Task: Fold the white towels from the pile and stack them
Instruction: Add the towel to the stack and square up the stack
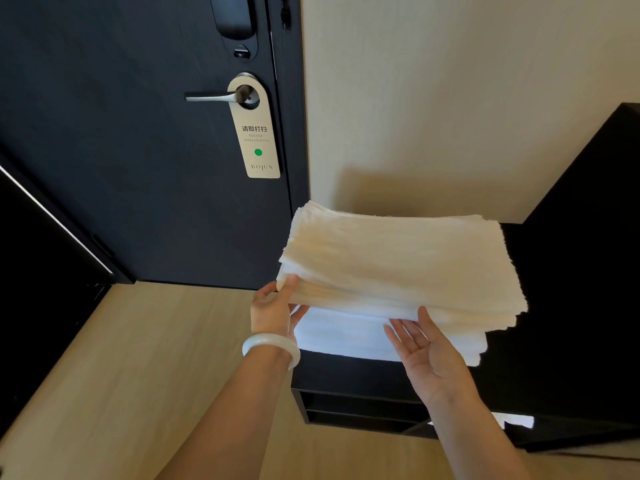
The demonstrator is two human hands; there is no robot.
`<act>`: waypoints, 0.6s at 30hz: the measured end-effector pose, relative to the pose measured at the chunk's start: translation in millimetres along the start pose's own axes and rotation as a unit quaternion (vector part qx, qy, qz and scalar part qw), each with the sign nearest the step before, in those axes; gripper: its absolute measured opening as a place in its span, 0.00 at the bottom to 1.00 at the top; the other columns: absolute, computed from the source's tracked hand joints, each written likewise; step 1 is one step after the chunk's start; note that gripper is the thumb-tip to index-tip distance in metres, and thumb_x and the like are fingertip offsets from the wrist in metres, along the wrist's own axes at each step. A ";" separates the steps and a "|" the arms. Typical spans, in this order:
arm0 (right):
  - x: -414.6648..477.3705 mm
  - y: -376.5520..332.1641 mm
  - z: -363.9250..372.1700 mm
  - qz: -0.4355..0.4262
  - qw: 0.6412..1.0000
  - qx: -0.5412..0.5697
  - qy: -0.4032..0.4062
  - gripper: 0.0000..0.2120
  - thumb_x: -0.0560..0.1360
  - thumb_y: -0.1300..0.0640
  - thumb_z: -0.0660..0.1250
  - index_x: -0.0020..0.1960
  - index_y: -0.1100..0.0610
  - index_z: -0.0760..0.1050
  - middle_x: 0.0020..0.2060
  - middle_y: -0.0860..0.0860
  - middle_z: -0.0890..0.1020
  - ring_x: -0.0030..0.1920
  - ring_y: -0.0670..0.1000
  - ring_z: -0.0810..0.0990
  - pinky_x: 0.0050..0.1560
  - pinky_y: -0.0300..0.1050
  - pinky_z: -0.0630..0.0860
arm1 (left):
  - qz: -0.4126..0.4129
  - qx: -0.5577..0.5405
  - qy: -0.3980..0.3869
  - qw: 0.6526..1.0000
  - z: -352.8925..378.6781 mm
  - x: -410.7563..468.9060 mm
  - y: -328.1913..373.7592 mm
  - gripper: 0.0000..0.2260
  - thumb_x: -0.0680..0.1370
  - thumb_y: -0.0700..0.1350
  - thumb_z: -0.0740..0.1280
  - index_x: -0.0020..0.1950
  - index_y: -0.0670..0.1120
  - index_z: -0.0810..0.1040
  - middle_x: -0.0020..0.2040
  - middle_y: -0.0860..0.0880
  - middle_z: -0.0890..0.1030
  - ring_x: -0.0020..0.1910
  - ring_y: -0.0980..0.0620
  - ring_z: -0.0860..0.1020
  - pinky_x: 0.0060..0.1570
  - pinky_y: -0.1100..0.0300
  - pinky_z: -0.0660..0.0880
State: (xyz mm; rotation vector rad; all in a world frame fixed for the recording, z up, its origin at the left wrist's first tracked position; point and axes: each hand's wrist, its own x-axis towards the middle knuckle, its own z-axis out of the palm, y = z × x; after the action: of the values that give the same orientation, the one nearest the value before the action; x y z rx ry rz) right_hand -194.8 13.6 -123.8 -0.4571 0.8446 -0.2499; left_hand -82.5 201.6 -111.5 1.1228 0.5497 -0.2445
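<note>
Head view: left hand (273, 306) pinches the corner of the towel stack (398, 265). Right hand (426, 355) is flat, palm up, fingertips under the near edge. Stack lies just beyond both hands. Risk: thin grip, layers may slide off sideways.

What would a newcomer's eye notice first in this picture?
The stack of white towels on the black cabinet, centre right: the left hand pinches its left corner and the right hand lies open, palm up, under its front edge. Next, the pale door sign on the door handle.
</note>
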 end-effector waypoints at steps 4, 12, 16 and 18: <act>7.3 3.4 13.1 -0.009 0.999 -0.006 0.044 0.15 0.75 0.64 0.72 0.60 0.61 0.73 0.54 0.62 0.81 0.53 0.62 0.83 0.51 0.57 0.82 | 0.087 0.087 -0.042 0.991 9.0 7.7 16.0 0.14 0.76 0.38 0.70 0.56 0.54 0.79 0.53 0.50 0.83 0.52 0.48 0.82 0.41 0.57 0.81; 17.2 15.1 6.1 -0.001 0.995 -0.053 0.088 0.08 0.75 0.65 0.71 0.51 0.59 0.75 0.50 0.59 0.83 0.48 0.59 0.85 0.51 0.58 0.83 | 0.007 0.175 0.023 0.984 -5.8 25.7 7.2 0.13 0.75 0.35 0.66 0.58 0.46 0.79 0.47 0.47 0.83 0.41 0.48 0.83 0.50 0.51 0.82; 16.1 12.8 5.1 0.006 0.994 -0.059 0.090 0.14 0.74 0.65 0.72 0.58 0.61 0.75 0.50 0.61 0.83 0.49 0.59 0.84 0.50 0.57 0.83 | -0.005 0.253 0.052 0.966 -11.2 26.9 6.0 0.10 0.74 0.45 0.69 0.54 0.46 0.78 0.39 0.39 0.77 0.39 0.42 0.79 0.53 0.49 0.76; 15.7 12.3 7.4 0.010 0.994 -0.054 0.097 0.13 0.74 0.65 0.73 0.57 0.63 0.76 0.50 0.60 0.83 0.50 0.58 0.84 0.52 0.58 0.82 | -0.031 0.239 0.046 0.969 -13.1 25.0 2.6 0.08 0.74 0.47 0.69 0.49 0.46 0.77 0.36 0.43 0.74 0.35 0.44 0.74 0.55 0.48 0.76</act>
State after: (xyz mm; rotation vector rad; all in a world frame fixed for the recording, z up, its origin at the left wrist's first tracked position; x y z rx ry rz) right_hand -178.7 20.4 -135.8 -0.5319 1.0557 -0.2336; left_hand -64.1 216.6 -127.0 1.5918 0.6265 -0.3950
